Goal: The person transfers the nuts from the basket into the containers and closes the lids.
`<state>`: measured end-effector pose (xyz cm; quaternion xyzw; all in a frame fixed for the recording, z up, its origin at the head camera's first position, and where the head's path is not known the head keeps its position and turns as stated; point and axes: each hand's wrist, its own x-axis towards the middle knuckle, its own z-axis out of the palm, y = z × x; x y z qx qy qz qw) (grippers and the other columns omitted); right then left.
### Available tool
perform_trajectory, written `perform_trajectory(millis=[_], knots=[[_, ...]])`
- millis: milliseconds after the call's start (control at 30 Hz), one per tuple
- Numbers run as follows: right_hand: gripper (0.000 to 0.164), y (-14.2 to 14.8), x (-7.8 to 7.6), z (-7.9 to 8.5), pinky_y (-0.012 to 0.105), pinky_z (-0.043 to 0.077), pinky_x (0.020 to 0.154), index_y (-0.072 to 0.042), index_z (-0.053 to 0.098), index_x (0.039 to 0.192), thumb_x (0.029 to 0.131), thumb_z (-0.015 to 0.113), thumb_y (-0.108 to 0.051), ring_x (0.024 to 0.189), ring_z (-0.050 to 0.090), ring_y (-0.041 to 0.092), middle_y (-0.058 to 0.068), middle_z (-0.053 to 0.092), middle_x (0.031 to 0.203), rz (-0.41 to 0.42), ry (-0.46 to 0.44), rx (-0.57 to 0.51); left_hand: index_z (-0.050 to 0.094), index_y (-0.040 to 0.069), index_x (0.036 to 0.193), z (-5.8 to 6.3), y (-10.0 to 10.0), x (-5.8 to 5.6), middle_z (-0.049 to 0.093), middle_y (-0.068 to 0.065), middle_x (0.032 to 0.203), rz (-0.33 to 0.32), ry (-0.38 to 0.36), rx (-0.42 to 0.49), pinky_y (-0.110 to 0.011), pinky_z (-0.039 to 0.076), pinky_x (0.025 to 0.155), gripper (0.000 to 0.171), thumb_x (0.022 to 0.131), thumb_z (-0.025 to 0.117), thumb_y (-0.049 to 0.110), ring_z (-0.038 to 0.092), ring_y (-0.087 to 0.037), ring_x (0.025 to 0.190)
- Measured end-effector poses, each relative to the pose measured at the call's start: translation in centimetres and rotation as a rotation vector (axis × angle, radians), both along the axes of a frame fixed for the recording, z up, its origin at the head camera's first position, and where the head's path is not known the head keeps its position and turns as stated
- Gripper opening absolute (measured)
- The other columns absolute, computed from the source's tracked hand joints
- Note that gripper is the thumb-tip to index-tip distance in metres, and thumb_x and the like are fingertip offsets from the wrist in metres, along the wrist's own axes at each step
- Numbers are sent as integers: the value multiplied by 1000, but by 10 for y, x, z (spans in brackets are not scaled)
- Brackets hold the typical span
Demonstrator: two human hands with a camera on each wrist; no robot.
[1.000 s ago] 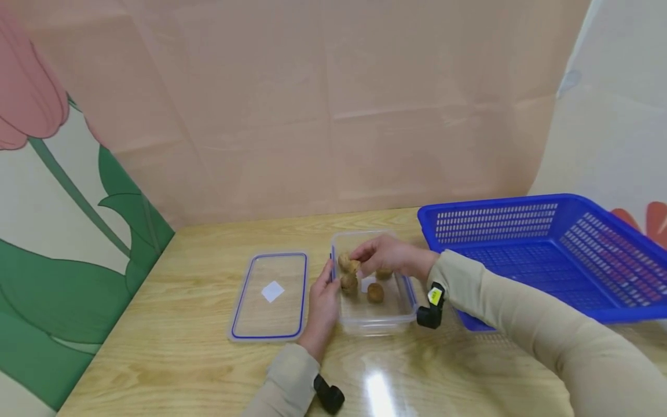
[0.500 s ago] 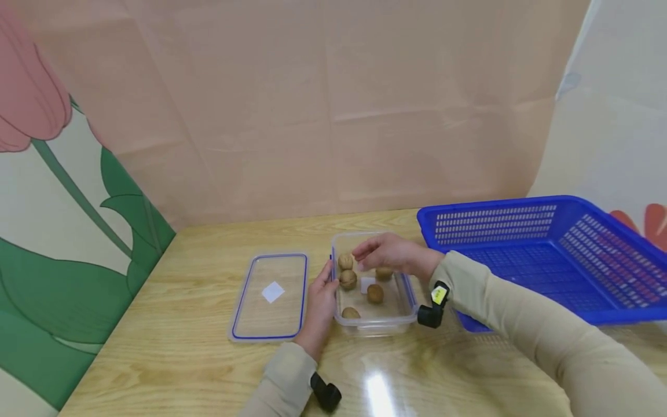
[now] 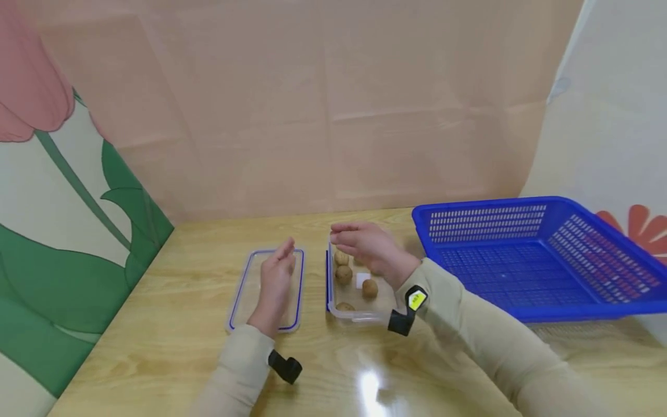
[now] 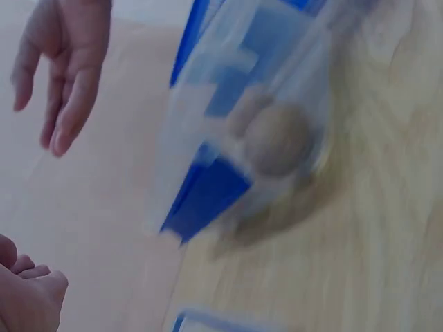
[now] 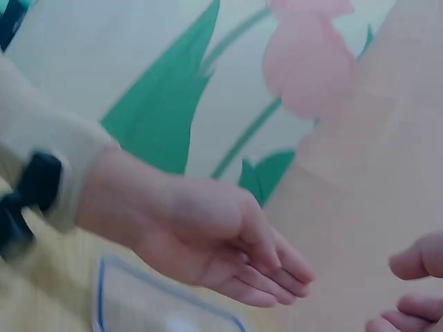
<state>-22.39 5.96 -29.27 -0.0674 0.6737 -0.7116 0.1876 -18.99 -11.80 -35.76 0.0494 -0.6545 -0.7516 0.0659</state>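
A clear plastic container (image 3: 356,316) with several walnuts (image 3: 344,274) in it stands on the table. My right hand (image 3: 372,246) is over its far right part, fingers extended and holding nothing, and hides some of the walnuts. My left hand (image 3: 275,284) is raised over the clear lid (image 3: 239,301) with the blue seal, left of the container. Its fingers are straight and its palm faces right. The right wrist view shows the left hand (image 5: 208,235) bare-palmed. In the left wrist view the container's side, with a blue clip (image 4: 208,190), stands beyond the hands.
To the right sits a large blue plastic basket (image 3: 500,278) with slotted walls. Behind the wooden table (image 3: 172,336) hangs a plain pinkish backdrop (image 3: 250,116). A panel with a painted tulip (image 3: 39,81) stands on the left.
My right hand has let go of a walnut, which is now in the container, and risen slightly leftward. My left hand has left the container's side and moved left over the lid.
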Motion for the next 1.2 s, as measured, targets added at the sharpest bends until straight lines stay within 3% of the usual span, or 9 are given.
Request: perform_trajectory(millis=[167, 300, 433, 533, 700, 800, 967, 1200], knots=[[48, -40, 12, -15, 39, 32, 111, 10, 35, 136, 91, 48, -2, 132, 35, 35, 25, 36, 142, -58, -48, -100, 36, -2, 138, 5, -44, -4, 34, -13, 147, 77, -28, 73, -29, 31, 111, 44, 94, 36, -3, 33, -22, 135], [52, -71, 24, -37, 44, 26, 113, 6, 34, 139, 91, 50, -9, 135, 28, 36, 21, 32, 146, -117, -63, -46, 36, 0, 139, -5, -73, -5, 34, -11, 147, 149, -80, 15, -26, 31, 111, 45, 95, 33, -2, 33, -19, 135], [54, -92, 32, -66, 46, 28, 112, 1, 36, 140, 90, 52, -15, 134, 31, 36, 18, 35, 145, -227, 53, 152, 32, 3, 142, -21, -95, -2, 31, -9, 149, 192, -152, -76, -27, 27, 113, 47, 95, 30, -1, 30, -18, 137], [55, -103, 35, -90, 46, 30, 111, 1, 35, 140, 90, 51, -15, 133, 32, 35, 19, 36, 145, -325, 163, 278, 27, 0, 142, -33, -105, 2, 28, -13, 150, 202, -187, -52, -30, 24, 114, 48, 94, 28, -3, 26, -22, 138], [57, -115, 38, -122, 48, 26, 112, 4, 33, 140, 88, 51, -11, 134, 29, 37, 24, 33, 145, -428, 268, 302, 24, 0, 143, -49, -113, 6, 25, -17, 150, 163, -269, 40, -31, 27, 113, 50, 94, 32, -2, 28, -25, 137], [59, -119, 40, -134, 49, 23, 113, 4, 34, 139, 85, 52, -9, 135, 27, 39, 26, 30, 145, -456, 272, 286, 27, 1, 143, -55, -115, 6, 28, -17, 149, 136, -301, 39, -31, 31, 111, 49, 95, 37, 1, 32, -26, 135], [57, -121, 40, -142, 49, 20, 114, 0, 31, 142, 89, 47, -8, 137, 23, 36, 20, 28, 148, -455, 148, 185, 31, 0, 141, -61, -122, 7, 32, -17, 147, 93, -325, 6, -32, 30, 112, 46, 97, 41, 5, 33, -24, 135], [46, -127, 39, -134, 47, 20, 114, 1, 31, 142, 96, 33, -3, 137, 21, 37, 19, 28, 148, -455, -27, 3, 27, 5, 144, -65, -134, 13, 26, -11, 151, 36, -334, 39, -31, 27, 112, 48, 98, 39, 8, 28, -21, 136]])
